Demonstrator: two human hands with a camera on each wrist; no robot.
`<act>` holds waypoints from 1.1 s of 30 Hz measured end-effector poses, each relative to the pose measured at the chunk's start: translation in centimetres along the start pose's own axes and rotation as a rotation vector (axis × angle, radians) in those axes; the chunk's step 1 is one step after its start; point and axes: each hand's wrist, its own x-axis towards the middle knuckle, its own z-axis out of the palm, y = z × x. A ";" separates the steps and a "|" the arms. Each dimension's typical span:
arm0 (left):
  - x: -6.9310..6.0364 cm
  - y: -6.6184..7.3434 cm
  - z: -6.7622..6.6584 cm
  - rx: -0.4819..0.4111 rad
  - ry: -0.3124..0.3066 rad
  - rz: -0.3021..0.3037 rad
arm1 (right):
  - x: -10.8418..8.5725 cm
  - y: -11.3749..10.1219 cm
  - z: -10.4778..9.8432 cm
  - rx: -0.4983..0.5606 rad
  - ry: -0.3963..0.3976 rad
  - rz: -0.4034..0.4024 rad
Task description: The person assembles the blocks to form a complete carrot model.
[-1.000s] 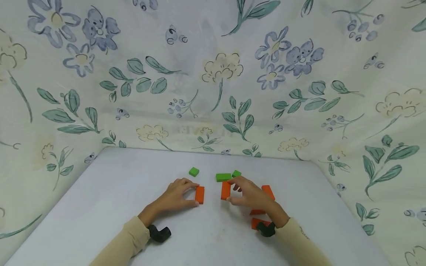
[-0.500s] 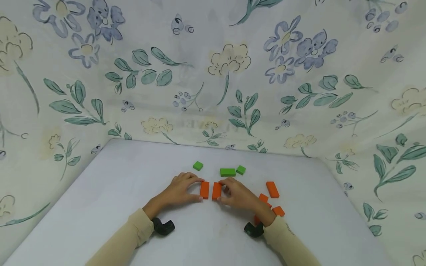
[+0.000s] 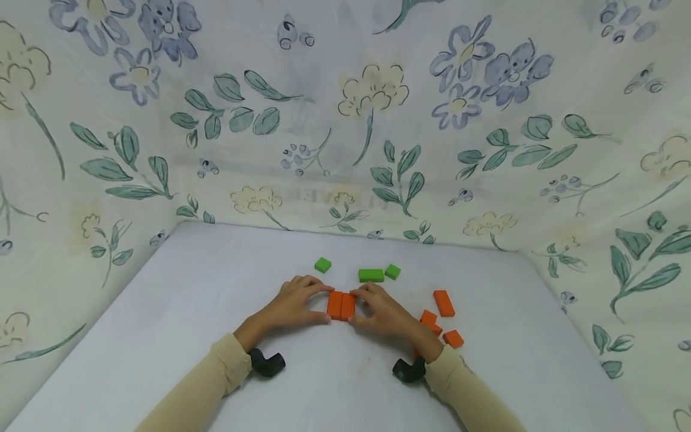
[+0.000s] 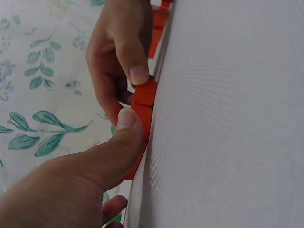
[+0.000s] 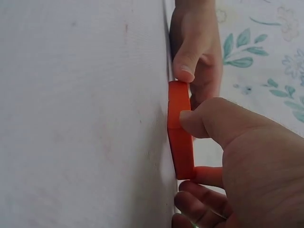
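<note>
Two orange blocks lie long side against long side on the white table, the left one (image 3: 335, 305) and the right one (image 3: 348, 306) touching. The left hand (image 3: 291, 306) grips the left block by its ends between thumb and fingers. Similarly, the right hand (image 3: 385, 312) pinches the right block, its thumb at the near end and a fingertip at the far end. In the left wrist view, the left thumb (image 4: 126, 118) rests on orange block. The right wrist view shows the right thumb (image 5: 192, 122) on an orange block (image 5: 182, 149).
Behind the hands lie a green bar (image 3: 371, 275) and two small green blocks (image 3: 323, 264) (image 3: 393, 272). An orange bar (image 3: 444, 303), a smaller orange block (image 3: 453, 339) and other orange blocks (image 3: 429, 318) are by the right forearm. A floral cloth (image 3: 345, 150) hangs behind the table.
The right hand has moved left with its block, closing the gap to the left hand's block, so the two now touch. The head view has also shifted slightly.
</note>
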 end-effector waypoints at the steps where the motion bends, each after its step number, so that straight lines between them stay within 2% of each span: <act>1: -0.1 0.0 0.1 -0.001 -0.002 -0.004 | 0.0 0.1 0.2 0.004 -0.003 0.003; 5: -0.3 -0.2 0.3 -0.001 -0.008 -0.012 | -0.1 0.1 0.5 0.013 -0.013 0.016; 16: -0.2 -0.3 0.3 0.018 0.003 0.011 | 0.0 0.0 0.4 0.019 -0.013 0.013; 21: 0.0 -0.3 0.3 0.023 0.018 0.015 | 0.1 0.1 0.3 -0.004 0.000 0.011; 28: 0.1 -0.3 0.4 0.015 0.012 0.007 | 0.0 0.2 0.2 0.034 -0.003 0.038; 33: 0.4 -0.4 0.3 0.034 0.017 0.019 | 0.1 0.2 0.0 0.017 0.002 0.025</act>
